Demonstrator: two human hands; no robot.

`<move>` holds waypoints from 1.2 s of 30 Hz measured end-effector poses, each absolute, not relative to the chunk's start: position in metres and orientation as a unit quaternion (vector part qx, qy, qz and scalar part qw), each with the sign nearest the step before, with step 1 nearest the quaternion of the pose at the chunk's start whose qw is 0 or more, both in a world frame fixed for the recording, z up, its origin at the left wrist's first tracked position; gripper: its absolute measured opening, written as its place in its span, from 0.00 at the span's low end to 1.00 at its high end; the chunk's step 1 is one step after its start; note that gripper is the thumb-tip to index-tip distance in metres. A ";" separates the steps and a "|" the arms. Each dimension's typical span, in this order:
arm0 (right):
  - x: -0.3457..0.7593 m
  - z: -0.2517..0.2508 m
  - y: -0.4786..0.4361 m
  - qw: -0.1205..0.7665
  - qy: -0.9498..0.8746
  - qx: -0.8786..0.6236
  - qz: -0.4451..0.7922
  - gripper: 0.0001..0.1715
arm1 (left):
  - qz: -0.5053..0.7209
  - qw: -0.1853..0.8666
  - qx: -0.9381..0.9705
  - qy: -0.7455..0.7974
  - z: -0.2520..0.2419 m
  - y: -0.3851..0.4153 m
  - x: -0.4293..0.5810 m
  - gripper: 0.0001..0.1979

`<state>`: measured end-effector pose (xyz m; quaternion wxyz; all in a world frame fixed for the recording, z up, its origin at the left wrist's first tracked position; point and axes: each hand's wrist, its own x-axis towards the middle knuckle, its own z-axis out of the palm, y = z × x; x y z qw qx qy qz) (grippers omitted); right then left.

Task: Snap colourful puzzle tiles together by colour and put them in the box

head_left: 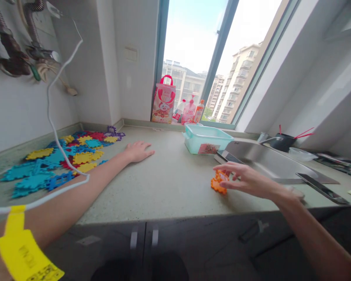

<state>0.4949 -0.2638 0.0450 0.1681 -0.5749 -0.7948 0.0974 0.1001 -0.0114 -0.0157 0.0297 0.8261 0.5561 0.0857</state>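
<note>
My left hand (139, 151) lies flat on the pale counter, fingers spread, holding nothing. To its left is a loose pile of plastic gear-shaped toy pieces in teal, blue, yellow, red and purple; a yellow gear piece (82, 158) lies near my forearm. At the counter's right half, my right hand (236, 177) curves its thumb and fingers round some orange gear pieces (218, 186). One orange piece seems to lie on the counter, another to stand up between the fingers. The fingers partly hide them, and something pale shows there too.
Behind my right hand stands a mint-green plastic tub (204, 138), beside a steel sink (263, 160). A white cable (51, 113) hangs across the pile and my left forearm. Bottles (190, 111) and a pink bag (163, 102) stand by the window. A dark phone-like slab (321, 187) lies at the right.
</note>
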 end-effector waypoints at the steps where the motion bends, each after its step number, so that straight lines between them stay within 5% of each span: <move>1: 0.492 0.031 -0.270 0.157 -0.799 -0.573 0.092 0.25 | 0.087 0.031 0.827 0.555 -0.015 -0.012 0.100 0.40; 9: 0.469 -0.010 -0.251 0.192 -0.812 -0.551 -0.032 0.16 | 0.108 0.046 0.824 0.555 -0.008 -0.027 0.098 0.57; 17: 0.469 0.084 -0.147 0.377 -0.716 -0.564 -0.166 0.21 | 0.101 0.052 0.818 0.563 -0.008 -0.030 0.097 0.59; 24: 0.463 0.138 -0.073 0.141 -0.698 -0.699 -0.073 0.25 | 0.055 0.065 0.824 0.560 -0.009 -0.024 0.095 0.57; 26: 0.435 0.132 -0.068 0.132 -0.685 -0.703 -0.138 0.27 | 0.045 0.074 0.806 0.586 -0.010 -0.017 0.104 0.55; 29: 0.375 0.108 -0.061 0.236 -0.722 -0.615 -0.210 0.26 | 0.062 0.066 0.746 0.660 -0.012 -0.008 0.125 0.54; 36: 0.299 0.019 -0.037 0.280 -0.732 -0.620 -0.026 0.29 | 0.123 0.042 0.725 0.676 -0.010 -0.005 0.148 0.50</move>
